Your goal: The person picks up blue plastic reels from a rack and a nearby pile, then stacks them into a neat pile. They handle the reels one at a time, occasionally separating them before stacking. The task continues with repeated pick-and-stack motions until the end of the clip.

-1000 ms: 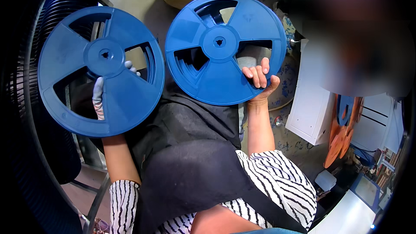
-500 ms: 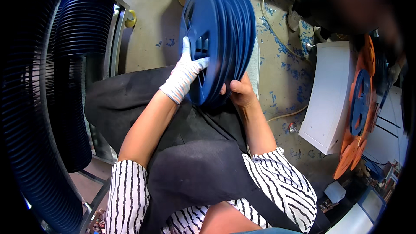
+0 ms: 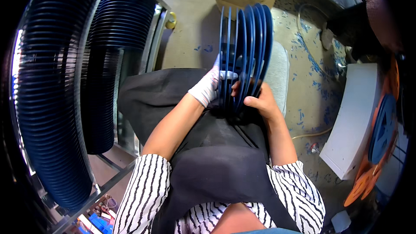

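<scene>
Beside racked rows of dark blue reels (image 3: 52, 104), a seated worker's gloved left hand (image 3: 207, 86) and bare right hand (image 3: 255, 102) clasp a bundle of blue plastic reels (image 3: 245, 56) upright on the lap, seemingly squaring it; aligning the rims looks next.

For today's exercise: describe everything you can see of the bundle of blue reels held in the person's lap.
The blue reels are thin round discs, plastic by the look, stood on edge and pressed together face to face, seen edge-on. They rest on the black apron. The gloved left hand grips their near-left side; the bare right hand holds the lower right edge.
</scene>
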A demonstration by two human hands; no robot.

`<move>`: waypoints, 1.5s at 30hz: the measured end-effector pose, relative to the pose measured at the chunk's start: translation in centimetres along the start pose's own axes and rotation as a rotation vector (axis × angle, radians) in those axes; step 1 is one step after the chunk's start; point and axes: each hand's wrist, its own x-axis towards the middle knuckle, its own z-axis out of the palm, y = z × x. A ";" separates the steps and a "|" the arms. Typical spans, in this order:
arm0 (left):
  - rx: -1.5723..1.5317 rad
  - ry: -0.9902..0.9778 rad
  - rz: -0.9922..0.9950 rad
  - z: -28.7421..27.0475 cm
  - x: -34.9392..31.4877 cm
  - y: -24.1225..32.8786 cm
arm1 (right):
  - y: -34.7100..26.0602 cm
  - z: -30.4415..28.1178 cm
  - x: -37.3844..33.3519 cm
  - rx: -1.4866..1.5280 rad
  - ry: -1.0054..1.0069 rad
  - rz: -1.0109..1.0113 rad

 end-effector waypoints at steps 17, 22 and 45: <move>-0.248 -0.182 0.494 -6.7 -9.9 0.9 | -0.1 -4.9 -1.0 0.602 0.094 -0.287; -0.274 -0.336 0.647 -7.9 -9.5 -0.1 | -0.4 -5.5 -1.8 0.571 0.065 -0.309; -0.473 -0.122 0.637 -8.2 -11.3 -1.5 | -1.1 -5.4 -1.3 0.546 0.084 -0.236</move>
